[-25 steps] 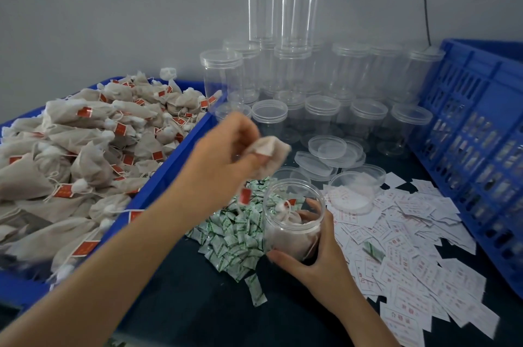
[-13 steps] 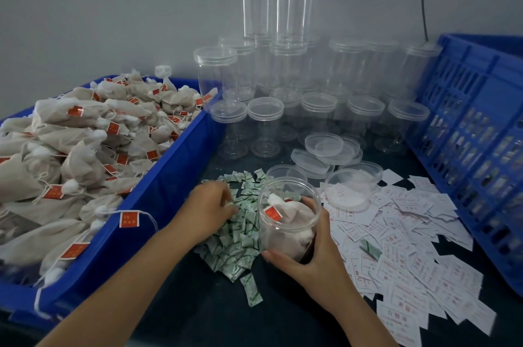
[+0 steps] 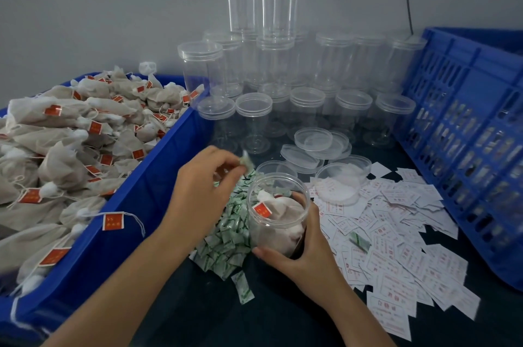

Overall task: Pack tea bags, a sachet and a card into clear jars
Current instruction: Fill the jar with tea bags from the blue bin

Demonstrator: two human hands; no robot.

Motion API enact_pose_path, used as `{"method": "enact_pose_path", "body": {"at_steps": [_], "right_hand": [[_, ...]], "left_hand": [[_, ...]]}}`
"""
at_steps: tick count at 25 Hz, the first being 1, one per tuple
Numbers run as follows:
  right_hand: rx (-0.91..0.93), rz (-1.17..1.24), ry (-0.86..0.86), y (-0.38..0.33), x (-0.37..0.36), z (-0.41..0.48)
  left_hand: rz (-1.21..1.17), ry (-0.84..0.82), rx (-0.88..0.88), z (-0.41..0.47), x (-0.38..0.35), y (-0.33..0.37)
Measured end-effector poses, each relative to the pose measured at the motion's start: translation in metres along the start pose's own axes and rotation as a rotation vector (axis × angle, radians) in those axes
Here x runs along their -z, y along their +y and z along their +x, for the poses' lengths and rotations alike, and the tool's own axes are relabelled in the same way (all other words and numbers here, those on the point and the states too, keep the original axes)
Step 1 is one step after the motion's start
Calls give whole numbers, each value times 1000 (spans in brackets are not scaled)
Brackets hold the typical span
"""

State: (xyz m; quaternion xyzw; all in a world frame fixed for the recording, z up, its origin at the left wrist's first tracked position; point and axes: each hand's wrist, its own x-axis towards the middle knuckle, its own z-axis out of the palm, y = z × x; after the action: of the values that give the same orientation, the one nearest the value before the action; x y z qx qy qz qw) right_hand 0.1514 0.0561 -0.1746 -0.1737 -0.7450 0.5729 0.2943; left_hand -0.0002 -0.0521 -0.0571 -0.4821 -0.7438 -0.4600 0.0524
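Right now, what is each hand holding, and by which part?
The left hand pinches a sachet by one end; the right hand grips the open jar round its lower wall.

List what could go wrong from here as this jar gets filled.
1. The left hand pinches the sachet only at its fingertips. It could slip and fall back onto the sachet pile before it reaches the jar held by the right hand.
2. A red tag sits high near the jar's rim and might catch under a lid.
3. A stray sachet lies among the cards and could be picked up along with one.
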Motion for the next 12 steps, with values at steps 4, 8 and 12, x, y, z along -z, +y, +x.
{"method": "enact_pose_path", "body": {"at_steps": [4, 8, 12], "right_hand": [[-17, 33, -22, -8, 2, 0], [-55, 70, -123, -24, 19, -3], [-135, -158, 165, -36, 66, 10]], "left_hand": [[117, -313, -200, -6, -9, 32], [76, -278, -102, -17, -25, 29], [-189, -280, 171, -34, -40, 14]]}}
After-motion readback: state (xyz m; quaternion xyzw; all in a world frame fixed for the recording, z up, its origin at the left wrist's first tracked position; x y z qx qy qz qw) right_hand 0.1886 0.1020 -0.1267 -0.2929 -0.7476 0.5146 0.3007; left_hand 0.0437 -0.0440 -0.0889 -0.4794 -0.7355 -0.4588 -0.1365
